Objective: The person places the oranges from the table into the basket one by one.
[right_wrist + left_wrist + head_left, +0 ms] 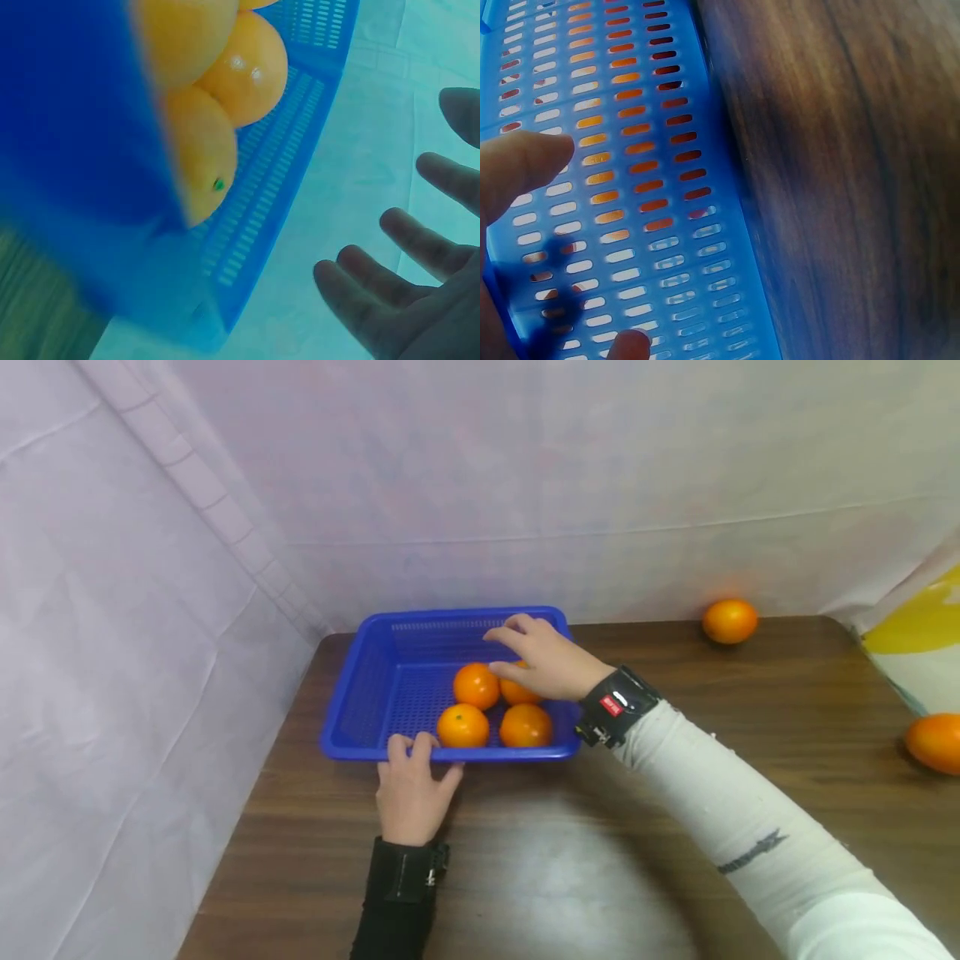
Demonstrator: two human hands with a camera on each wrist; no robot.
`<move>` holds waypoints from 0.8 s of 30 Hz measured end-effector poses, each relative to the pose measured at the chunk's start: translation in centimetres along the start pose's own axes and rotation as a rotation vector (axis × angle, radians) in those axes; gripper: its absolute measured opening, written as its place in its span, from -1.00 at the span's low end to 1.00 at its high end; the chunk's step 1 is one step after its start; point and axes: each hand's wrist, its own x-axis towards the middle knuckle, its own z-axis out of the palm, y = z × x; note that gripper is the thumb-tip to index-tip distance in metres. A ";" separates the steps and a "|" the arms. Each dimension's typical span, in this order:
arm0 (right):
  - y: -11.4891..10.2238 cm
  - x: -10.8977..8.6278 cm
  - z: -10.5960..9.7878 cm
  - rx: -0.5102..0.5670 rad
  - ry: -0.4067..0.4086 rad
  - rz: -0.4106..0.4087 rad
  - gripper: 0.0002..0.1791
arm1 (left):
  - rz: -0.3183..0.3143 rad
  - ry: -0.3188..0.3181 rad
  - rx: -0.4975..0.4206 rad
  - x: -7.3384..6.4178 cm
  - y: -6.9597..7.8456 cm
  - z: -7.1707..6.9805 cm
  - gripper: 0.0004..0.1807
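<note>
A blue plastic basket (360,693) with slotted walls stands on the table, several oranges (462,726) grouped in its right part. My left hand (412,795) grips the near rim, fingers hooked over it and thumb outside. In the left wrist view, the thumb (532,161) lies against the slotted wall, and orange colour shows through the holes. Above the basket's right side is my right hand (553,662), fingers spread and holding nothing. It partly hides the orange (517,687) at the back right. The right wrist view shows its fingers (420,240) apart from the fruit.
Another orange (730,621) sits by the back edge of the brown wooden table (525,868), and one more orange (936,743) lies at the far right. White cloth (562,468) hangs close behind the basket. A yellow-and-white item (918,622) is beyond the table's right edge.
</note>
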 end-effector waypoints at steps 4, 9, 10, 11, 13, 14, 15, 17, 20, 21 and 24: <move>0.7 -0.6 0.2 -0.024 0.035 -0.014 -0.47 | 0.001 0.012 -0.001 0.1 -0.3 0.0 -0.51; 1.6 -1.4 0.4 -0.030 0.054 -0.007 -0.49 | 0.004 0.029 -0.003 0.2 -0.8 -0.2 -0.52; 1.7 -1.6 0.3 -0.030 0.058 -0.003 -0.49 | 0.003 0.029 -0.003 0.2 -0.9 -0.2 -0.52; 1.9 -1.8 0.3 -0.031 0.061 0.003 -0.50 | 0.001 0.030 -0.004 0.2 -1.0 -0.3 -0.52; 2.3 -2.2 0.3 -0.041 0.067 0.015 -0.50 | -0.004 0.026 -0.005 0.2 -1.1 -0.4 -0.51; 2.7 -2.4 0.3 -0.049 0.071 0.018 -0.50 | -0.008 0.024 -0.004 0.2 -1.2 -0.5 -0.51; 3.1 -2.6 0.3 -0.057 0.079 0.018 -0.50 | -0.010 0.022 -0.003 0.1 -1.3 -0.6 -0.51; 3.9 -3.0 0.3 -0.072 0.097 0.022 -0.51 | -0.015 0.022 -0.003 0.1 -1.5 -0.7 -0.50; 5.3 -3.8 0.3 -0.094 0.131 0.020 -0.52 | -0.021 0.025 -0.004 0.0 -1.6 -0.9 -0.51; 5.7 -4.1 0.3 -0.095 0.141 0.024 -0.53 | -0.021 0.026 -0.005 0.0 -1.7 -0.9 -0.51; 7.0 -5.1 0.1 -0.103 0.156 0.055 -0.55 | -0.025 0.024 -0.006 0.0 -1.8 -1.0 -0.52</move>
